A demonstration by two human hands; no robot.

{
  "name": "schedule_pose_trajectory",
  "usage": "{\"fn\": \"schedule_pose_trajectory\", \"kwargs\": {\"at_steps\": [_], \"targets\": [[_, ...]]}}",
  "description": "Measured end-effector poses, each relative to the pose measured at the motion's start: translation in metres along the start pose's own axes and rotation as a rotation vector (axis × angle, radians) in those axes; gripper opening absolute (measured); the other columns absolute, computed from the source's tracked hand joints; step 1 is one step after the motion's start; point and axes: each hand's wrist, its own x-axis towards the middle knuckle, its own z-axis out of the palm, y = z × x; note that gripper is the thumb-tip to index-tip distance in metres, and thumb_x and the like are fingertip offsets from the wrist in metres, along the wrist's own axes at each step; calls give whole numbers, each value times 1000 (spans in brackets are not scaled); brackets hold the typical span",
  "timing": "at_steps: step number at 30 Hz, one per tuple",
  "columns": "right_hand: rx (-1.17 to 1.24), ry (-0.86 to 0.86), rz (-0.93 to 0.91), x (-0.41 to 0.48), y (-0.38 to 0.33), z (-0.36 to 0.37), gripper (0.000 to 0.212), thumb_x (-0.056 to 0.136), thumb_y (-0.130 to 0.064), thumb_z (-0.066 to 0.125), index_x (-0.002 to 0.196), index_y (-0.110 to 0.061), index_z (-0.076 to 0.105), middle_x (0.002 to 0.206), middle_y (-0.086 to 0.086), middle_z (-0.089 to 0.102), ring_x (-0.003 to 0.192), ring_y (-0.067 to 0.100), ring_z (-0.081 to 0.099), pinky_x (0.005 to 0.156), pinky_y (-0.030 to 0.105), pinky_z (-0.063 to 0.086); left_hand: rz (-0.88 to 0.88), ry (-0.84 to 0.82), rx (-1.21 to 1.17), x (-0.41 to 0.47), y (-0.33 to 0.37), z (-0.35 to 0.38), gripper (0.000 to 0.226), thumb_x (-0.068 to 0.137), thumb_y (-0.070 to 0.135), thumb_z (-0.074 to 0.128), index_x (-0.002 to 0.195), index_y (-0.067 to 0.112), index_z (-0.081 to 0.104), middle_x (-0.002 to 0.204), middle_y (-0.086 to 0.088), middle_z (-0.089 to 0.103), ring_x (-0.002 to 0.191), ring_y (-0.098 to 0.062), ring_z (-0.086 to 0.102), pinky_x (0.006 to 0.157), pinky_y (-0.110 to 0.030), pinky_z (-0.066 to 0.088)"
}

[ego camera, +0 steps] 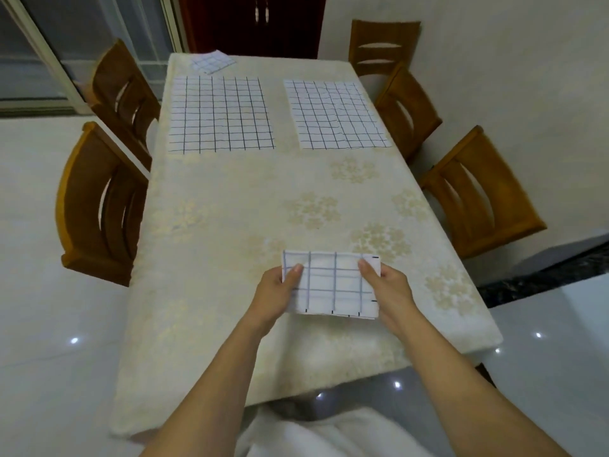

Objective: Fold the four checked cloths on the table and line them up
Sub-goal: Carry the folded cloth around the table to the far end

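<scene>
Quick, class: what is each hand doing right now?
Left hand: grips the left edge of the folded checked cloth.
Right hand: grips the same cloth's right edge.

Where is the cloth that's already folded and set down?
In the head view, the folded cloth lies at the far left corner of the table, just beyond the left spread-out cloth.

Cream floral tablecloth (214, 225). Wooden seating: near-left chair (99, 206), far-left chair (125, 94), near-right chair (484, 192), mid-right chair (408, 110), far-right chair (382, 44). Dark red door (250, 24) at far end. Glossy pale floor (49, 324).
</scene>
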Motion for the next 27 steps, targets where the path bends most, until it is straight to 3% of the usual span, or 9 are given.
{"fn": "schedule_pose_trajectory", "kwargs": {"at_steps": [3, 6, 10, 13, 15, 17, 20, 23, 27], "targets": [[-105, -27, -77, -22, 8, -2, 15, 89, -31, 71, 101, -21, 71, 98, -4, 75, 90, 11, 71, 76, 27, 56, 10, 9, 3, -23, 10, 0, 39, 103, 44, 54, 99, 12, 76, 96, -3, 79, 90, -21, 75, 82, -37, 56], [-138, 2, -179, -47, 18, 1, 12, 92, -28, 68, 101, -22, 70, 96, -9, 72, 89, 5, 67, 75, 22, 51, 7, 31, 30, -60, 15, -6, 52, 96, 58, 53, 102, 11, 75, 99, -6, 78, 94, -27, 74, 88, -47, 57], [-137, 22, -250, -88, 25, 9, 4, 92, -25, 68, 93, -21, 68, 86, -15, 68, 83, 1, 64, 69, 16, 47, 4, -23, 8, -123, 16, -14, 33, 103, 38, 57, 118, 11, 71, 105, -6, 78, 92, -26, 75, 72, -48, 63], [-72, -38, -238, -112, 34, 12, 6, 93, -28, 67, 95, -22, 69, 89, -14, 71, 86, -2, 66, 67, 10, 49, 57, 43, 88, -153, 11, -23, 33, 105, 38, 52, 93, 10, 65, 73, 4, 65, 68, -20, 69, 63, -45, 63], [-106, -145, -184, -130, 44, 16, 22, 92, -40, 66, 103, -21, 69, 98, -10, 72, 92, 1, 66, 77, 18, 51, 59, 96, 122, -177, 7, -30, 41, 102, 51, 53, 90, 13, 56, 80, -3, 49, 74, -38, 66, 60, -43, 63], [-140, -185, -157, -153, 54, 24, 26, 91, -44, 65, 106, -22, 68, 102, -8, 72, 95, 7, 65, 80, 24, 52, 48, 101, 143, -205, 7, -38, 36, 104, 46, 50, 96, 14, 62, 90, -12, 64, 89, -32, 70, 58, -36, 62], [-157, -194, -215, -180, 51, 39, 6, 96, -30, 61, 93, -29, 66, 89, -16, 69, 83, 1, 64, 62, 11, 46, 76, 127, 186, -242, 20, -54, 18, 107, 34, 44, 109, 29, 62, 105, 6, 72, 89, -10, 73, 57, -31, 61], [-158, -200, -283, -200, 48, 59, 6, 97, -26, 60, 97, -27, 65, 88, -22, 65, 81, -10, 59, 59, 4, 43, 80, 165, 192, -266, 24, -71, 18, 107, 37, 43, 113, 32, 60, 103, 9, 74, 77, -22, 77, 58, -31, 62], [-177, -211, -345, -227, 53, 84, 7, 97, -30, 60, 99, -28, 67, 90, -23, 67, 86, -9, 62, 68, 10, 46, 72, 230, 141, -297, 20, -96, 30, 106, 42, 43, 119, 23, 63, 96, 7, 79, 70, -30, 76, 53, -29, 61]]}}
